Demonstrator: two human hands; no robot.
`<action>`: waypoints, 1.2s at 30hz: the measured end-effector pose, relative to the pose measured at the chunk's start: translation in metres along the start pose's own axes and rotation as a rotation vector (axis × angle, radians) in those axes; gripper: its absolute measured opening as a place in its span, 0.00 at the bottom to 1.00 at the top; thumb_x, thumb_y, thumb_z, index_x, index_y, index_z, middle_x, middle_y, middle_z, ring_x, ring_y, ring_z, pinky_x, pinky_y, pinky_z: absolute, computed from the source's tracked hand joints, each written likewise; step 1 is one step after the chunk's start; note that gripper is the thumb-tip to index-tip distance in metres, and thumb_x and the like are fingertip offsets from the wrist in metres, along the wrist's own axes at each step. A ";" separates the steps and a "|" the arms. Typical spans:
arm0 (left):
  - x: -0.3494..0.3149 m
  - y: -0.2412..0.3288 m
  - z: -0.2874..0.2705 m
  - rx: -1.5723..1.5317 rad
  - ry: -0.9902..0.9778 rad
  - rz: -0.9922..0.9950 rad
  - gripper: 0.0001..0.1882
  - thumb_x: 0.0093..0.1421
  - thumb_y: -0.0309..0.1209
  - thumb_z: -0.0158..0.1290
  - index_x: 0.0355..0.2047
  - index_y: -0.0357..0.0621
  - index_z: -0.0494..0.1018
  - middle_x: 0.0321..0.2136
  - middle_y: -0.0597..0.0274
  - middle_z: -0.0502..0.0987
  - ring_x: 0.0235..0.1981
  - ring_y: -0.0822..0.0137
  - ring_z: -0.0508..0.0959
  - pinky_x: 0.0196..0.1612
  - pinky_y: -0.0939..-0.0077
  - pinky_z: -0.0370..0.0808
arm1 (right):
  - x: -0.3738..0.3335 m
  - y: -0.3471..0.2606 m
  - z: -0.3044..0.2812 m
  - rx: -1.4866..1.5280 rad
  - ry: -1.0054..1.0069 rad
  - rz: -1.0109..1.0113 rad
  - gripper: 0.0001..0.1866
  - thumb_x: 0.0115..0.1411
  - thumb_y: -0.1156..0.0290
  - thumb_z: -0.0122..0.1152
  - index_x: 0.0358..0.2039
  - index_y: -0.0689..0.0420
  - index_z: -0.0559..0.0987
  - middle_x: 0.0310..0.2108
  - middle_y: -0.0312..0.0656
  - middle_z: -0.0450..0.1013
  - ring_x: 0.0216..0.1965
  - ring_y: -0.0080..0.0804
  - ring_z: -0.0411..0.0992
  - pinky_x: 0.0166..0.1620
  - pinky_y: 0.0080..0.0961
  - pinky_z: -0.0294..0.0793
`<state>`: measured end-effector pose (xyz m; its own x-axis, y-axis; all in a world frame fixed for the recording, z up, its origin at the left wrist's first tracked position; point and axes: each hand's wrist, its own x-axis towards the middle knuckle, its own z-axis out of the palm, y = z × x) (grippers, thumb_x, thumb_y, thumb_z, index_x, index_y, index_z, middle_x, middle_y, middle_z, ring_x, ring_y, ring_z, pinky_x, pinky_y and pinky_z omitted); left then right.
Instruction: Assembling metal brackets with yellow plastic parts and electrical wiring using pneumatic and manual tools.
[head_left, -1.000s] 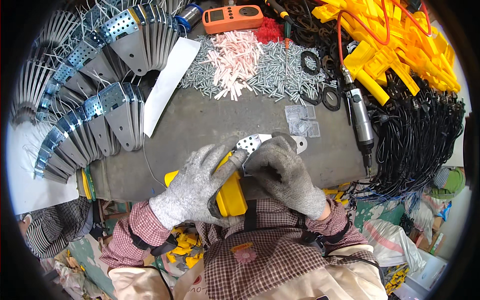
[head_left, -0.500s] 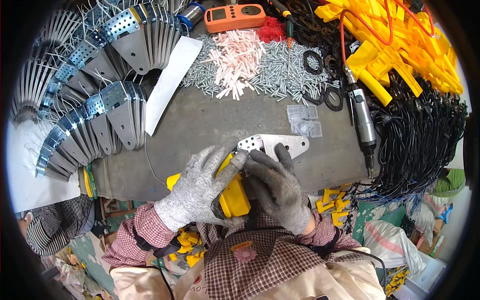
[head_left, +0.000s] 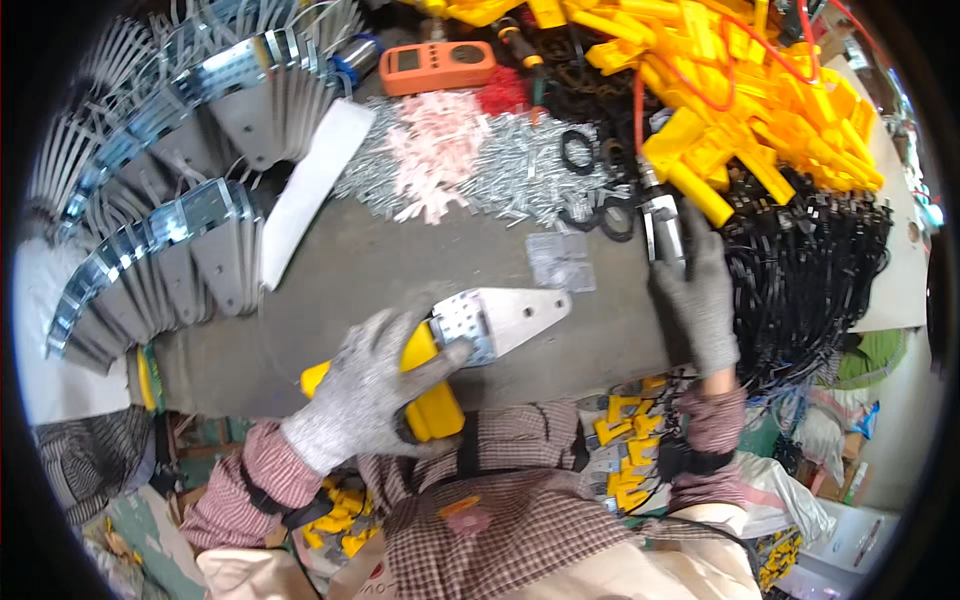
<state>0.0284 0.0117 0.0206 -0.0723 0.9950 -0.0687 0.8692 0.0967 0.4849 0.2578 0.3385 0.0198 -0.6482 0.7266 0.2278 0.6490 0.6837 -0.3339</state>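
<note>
My left hand (head_left: 362,392), in a grey knit glove, grips a yellow plastic housing (head_left: 435,402) near the table's front edge. A flat metal bracket (head_left: 520,315), with a perforated bluish plate (head_left: 463,328) at its left end, extends from the housing to the right. My left thumb lies against that plate. Over at the right, my right hand (head_left: 700,300), gloved alike, closes round the lower part of a silver air screwdriver (head_left: 662,228). The hand hides the driver's tip, and a red hose runs from its top.
Screws (head_left: 535,170) and pink sleeves (head_left: 435,150) lie heaped at the back, by an orange meter (head_left: 437,68). Metal brackets (head_left: 225,270) are stacked left, beside a white strip (head_left: 318,190). Yellow housings (head_left: 760,110) and black cables (head_left: 800,270) fill the right. A clear plastic piece (head_left: 560,262) lies mid-table.
My right hand has left the bracket and moved right onto the air screwdriver. My left hand keeps hold of the housing. The whole view has shifted a little.
</note>
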 end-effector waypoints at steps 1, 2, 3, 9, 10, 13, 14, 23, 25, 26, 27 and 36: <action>-0.001 -0.001 0.002 -0.001 0.027 0.005 0.51 0.37 0.57 0.71 0.64 0.64 0.69 0.66 0.39 0.56 0.63 0.34 0.62 0.63 0.40 0.62 | 0.010 0.002 0.000 0.216 0.047 -0.083 0.44 0.52 0.74 0.66 0.69 0.57 0.60 0.56 0.56 0.68 0.54 0.48 0.73 0.54 0.37 0.75; -0.003 -0.001 0.003 -0.001 0.053 0.010 0.51 0.38 0.57 0.71 0.65 0.64 0.69 0.66 0.39 0.56 0.63 0.34 0.61 0.63 0.40 0.62 | 0.002 -0.004 -0.004 0.357 0.037 0.134 0.41 0.55 0.72 0.63 0.69 0.62 0.58 0.58 0.53 0.68 0.54 0.41 0.73 0.55 0.33 0.75; -0.003 -0.001 0.005 0.016 0.048 0.017 0.52 0.39 0.59 0.71 0.65 0.64 0.67 0.66 0.40 0.56 0.62 0.34 0.62 0.63 0.40 0.63 | -0.003 -0.026 -0.002 0.842 0.094 0.225 0.41 0.57 0.70 0.63 0.69 0.62 0.58 0.58 0.52 0.68 0.53 0.39 0.73 0.55 0.33 0.75; -0.008 -0.006 0.007 0.051 0.057 0.020 0.53 0.38 0.60 0.71 0.66 0.63 0.67 0.65 0.39 0.57 0.60 0.34 0.64 0.62 0.40 0.64 | -0.008 -0.131 0.046 2.261 -0.053 0.222 0.22 0.66 0.65 0.57 0.59 0.54 0.69 0.54 0.45 0.71 0.43 0.31 0.73 0.53 0.40 0.76; -0.006 -0.005 0.008 0.052 0.058 0.028 0.53 0.38 0.60 0.71 0.66 0.62 0.67 0.65 0.38 0.57 0.60 0.34 0.65 0.62 0.40 0.64 | -0.007 -0.134 0.060 2.376 0.019 0.189 0.20 0.67 0.64 0.56 0.58 0.52 0.70 0.52 0.44 0.73 0.41 0.29 0.73 0.51 0.41 0.76; -0.003 -0.003 0.008 0.061 0.022 0.015 0.53 0.37 0.60 0.71 0.65 0.61 0.68 0.65 0.37 0.57 0.61 0.33 0.64 0.62 0.40 0.64 | -0.011 -0.132 0.082 2.477 0.146 0.252 0.14 0.67 0.66 0.57 0.52 0.50 0.72 0.42 0.39 0.72 0.35 0.24 0.70 0.48 0.37 0.74; -0.002 -0.003 0.008 0.067 0.008 0.007 0.53 0.37 0.60 0.71 0.65 0.61 0.68 0.66 0.37 0.56 0.61 0.33 0.64 0.62 0.40 0.64 | -0.012 -0.130 0.087 2.499 0.173 0.281 0.13 0.67 0.67 0.57 0.52 0.50 0.72 0.40 0.38 0.72 0.34 0.24 0.70 0.48 0.36 0.74; -0.001 -0.003 0.005 0.066 -0.052 -0.022 0.52 0.37 0.60 0.71 0.65 0.63 0.69 0.67 0.37 0.55 0.62 0.33 0.63 0.62 0.38 0.62 | -0.015 -0.126 0.087 2.448 0.181 0.346 0.12 0.67 0.71 0.56 0.50 0.51 0.72 0.39 0.38 0.72 0.34 0.25 0.70 0.47 0.35 0.74; -0.001 -0.004 0.004 0.056 -0.055 -0.022 0.51 0.38 0.60 0.71 0.64 0.64 0.70 0.67 0.37 0.56 0.62 0.33 0.64 0.62 0.38 0.63 | -0.015 -0.127 0.089 2.443 0.171 0.341 0.12 0.67 0.71 0.56 0.50 0.51 0.72 0.39 0.38 0.72 0.34 0.25 0.70 0.47 0.35 0.74; 0.000 -0.005 0.004 0.051 -0.057 -0.023 0.51 0.38 0.60 0.71 0.64 0.64 0.70 0.67 0.37 0.56 0.62 0.33 0.64 0.61 0.37 0.63 | -0.016 -0.123 0.091 2.472 0.155 0.341 0.12 0.67 0.71 0.56 0.50 0.51 0.72 0.39 0.38 0.72 0.35 0.25 0.70 0.47 0.35 0.75; 0.000 -0.005 0.005 0.047 -0.043 -0.011 0.51 0.38 0.60 0.71 0.64 0.64 0.70 0.67 0.36 0.56 0.62 0.33 0.64 0.61 0.37 0.64 | -0.015 -0.122 0.092 2.501 0.137 0.340 0.12 0.67 0.72 0.56 0.50 0.51 0.72 0.39 0.38 0.72 0.35 0.25 0.71 0.47 0.35 0.75; 0.003 -0.005 0.002 0.029 -0.011 0.012 0.51 0.38 0.60 0.71 0.64 0.63 0.70 0.64 0.36 0.59 0.60 0.34 0.66 0.60 0.41 0.66 | -0.015 -0.118 0.095 2.492 0.144 0.457 0.12 0.66 0.71 0.56 0.50 0.51 0.72 0.39 0.38 0.73 0.35 0.25 0.72 0.47 0.35 0.76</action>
<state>0.0247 0.0140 0.0157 -0.0567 0.9957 -0.0730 0.8837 0.0840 0.4604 0.1529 0.2402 -0.0306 -0.5896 0.7987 -0.1202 -0.7593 -0.5989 -0.2546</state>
